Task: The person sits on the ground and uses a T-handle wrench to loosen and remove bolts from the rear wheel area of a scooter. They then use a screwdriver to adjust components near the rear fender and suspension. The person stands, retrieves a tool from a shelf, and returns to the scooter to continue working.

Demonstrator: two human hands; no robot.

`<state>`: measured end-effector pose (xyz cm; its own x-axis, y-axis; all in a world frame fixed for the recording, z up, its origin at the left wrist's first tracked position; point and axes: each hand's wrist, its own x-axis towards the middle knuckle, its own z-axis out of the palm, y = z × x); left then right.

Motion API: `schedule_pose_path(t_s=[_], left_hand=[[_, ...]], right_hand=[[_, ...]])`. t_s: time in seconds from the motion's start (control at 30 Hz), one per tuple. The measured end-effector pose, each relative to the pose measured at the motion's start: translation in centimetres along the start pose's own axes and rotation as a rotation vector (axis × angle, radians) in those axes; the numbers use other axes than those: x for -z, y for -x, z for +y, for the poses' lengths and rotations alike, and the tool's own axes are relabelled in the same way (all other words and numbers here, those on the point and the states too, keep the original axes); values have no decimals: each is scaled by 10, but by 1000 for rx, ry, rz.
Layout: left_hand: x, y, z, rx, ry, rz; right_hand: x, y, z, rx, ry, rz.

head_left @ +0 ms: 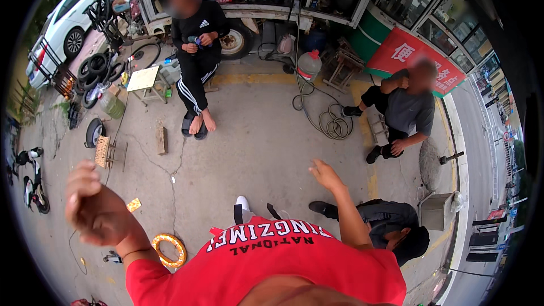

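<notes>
My left hand [93, 207] is raised at the left, slightly blurred, with its fingers loosely bent and nothing visible in it. Further right, my right hand [327, 174] reaches out over the pavement with fingers extended and holds nothing. Neither hand touches an object. Closest to my left hand in the picture are a small stool with a woven-looking top [103, 152] and a yellow wrapper [134, 204] on the ground. An orange-and-white wrapped ring [182, 249], perhaps a tyre in its wrapping, lies below my left forearm.
A person in black [198, 28] sits ahead, another in grey [416, 110] at the right, and a third in a dark cap [391, 221] crouches by my right arm. A coiled hose [335, 126], a wood block [162, 139], a small table [144, 79] and tyres [98, 63] stand around.
</notes>
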<state>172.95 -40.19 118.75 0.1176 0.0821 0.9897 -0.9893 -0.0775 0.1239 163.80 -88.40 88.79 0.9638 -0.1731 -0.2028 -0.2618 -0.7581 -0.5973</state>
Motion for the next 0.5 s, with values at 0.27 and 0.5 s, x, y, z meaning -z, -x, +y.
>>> schedule_pose_path(t_s=[0.27, 0.5], left_hand=[[-203, 164, -208, 826, 324, -1497], [-294, 225, -342, 894, -197, -1885]], right_hand=[[-131, 46, 177, -884, 14, -1028], [-82, -173, 220, -978, -411, -594]])
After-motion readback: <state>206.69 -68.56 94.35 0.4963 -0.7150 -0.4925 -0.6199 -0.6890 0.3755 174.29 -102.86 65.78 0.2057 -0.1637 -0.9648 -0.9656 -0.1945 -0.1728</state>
